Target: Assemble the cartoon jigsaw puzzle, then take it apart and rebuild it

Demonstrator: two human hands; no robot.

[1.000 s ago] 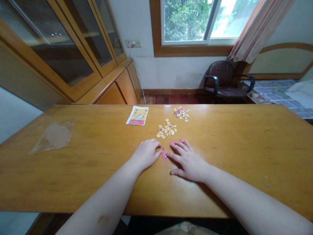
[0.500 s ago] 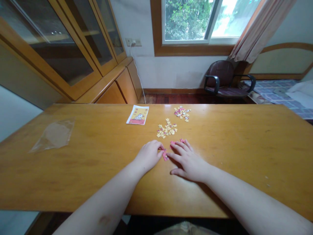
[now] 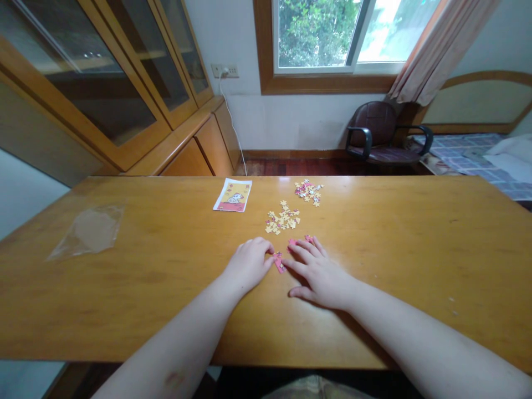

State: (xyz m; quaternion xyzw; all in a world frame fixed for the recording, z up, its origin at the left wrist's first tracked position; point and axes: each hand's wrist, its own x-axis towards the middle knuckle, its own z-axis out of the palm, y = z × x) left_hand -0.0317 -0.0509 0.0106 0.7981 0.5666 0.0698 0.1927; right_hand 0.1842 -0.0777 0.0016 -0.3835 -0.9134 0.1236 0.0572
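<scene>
Two pink puzzle pieces (image 3: 279,263) lie together on the wooden table (image 3: 166,299), one above the other. At their left edge is my left hand (image 3: 250,263), its fingers bent and a small gap between thumb and index finger; nothing shows gripped. My right hand (image 3: 322,274) rests flat with spread fingers, the index fingertip at the right side of these pieces. Other pink pieces (image 3: 308,239) are partly covered by its longer fingertips. Just beyond lies a loose pile of yellow puzzle pieces (image 3: 283,218).
A mixed pile of puzzle pieces (image 3: 310,192) sits near the far edge. Left of it lies a picture card (image 3: 233,195) with a white animal on yellow and pink. A clear plastic bag (image 3: 89,231) lies at left. An armchair (image 3: 374,133) stands beyond the table.
My left fingertips have drawn back slightly to the left, uncovering more of the upper pink piece. My right hand stays in place. The whole view has shifted a little.
</scene>
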